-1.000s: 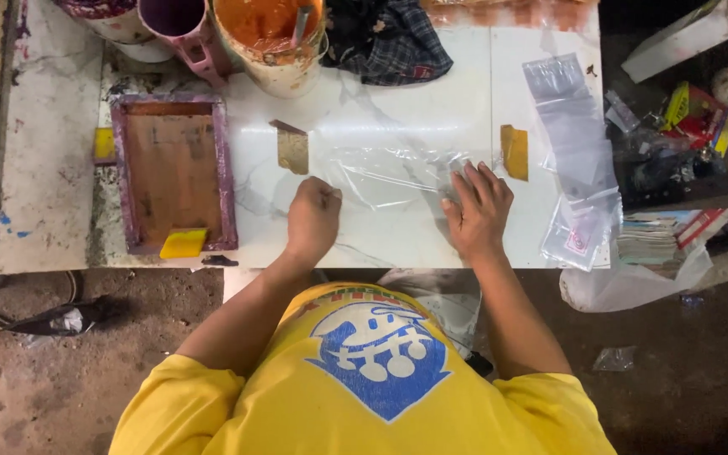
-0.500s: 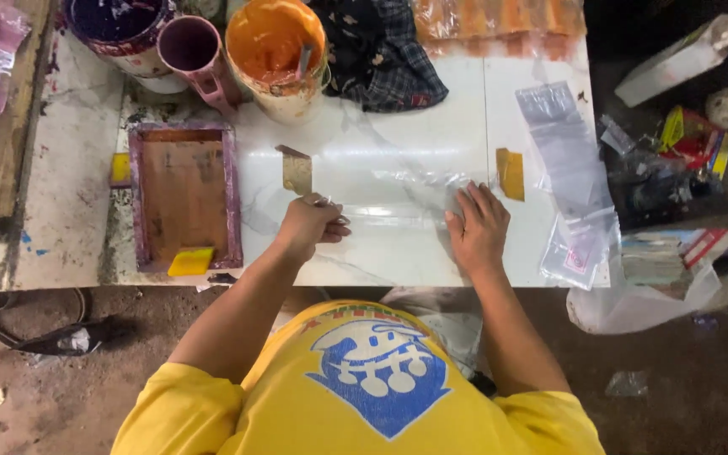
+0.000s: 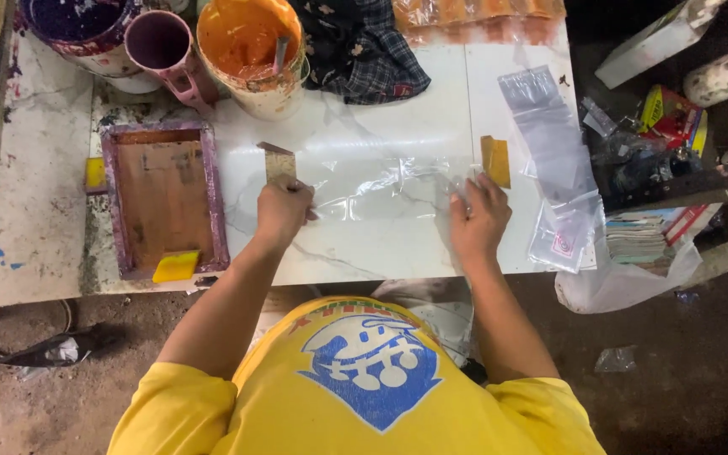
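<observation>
Left of the clear plastic bag (image 3: 381, 187), a printing frame (image 3: 164, 198) lies flat. The left hand (image 3: 282, 211), grip clenched on the bag's left edge, and the right hand (image 3: 479, 217), fingers pressing its right edge, stretch it smooth on the paint-smeared white counter (image 3: 381, 253); dirt floor (image 3: 693, 379) right.

2 buckets (image 3: 250, 50), 1 jug (image 3: 166, 46), 1 frame (image 3: 162, 198)
</observation>
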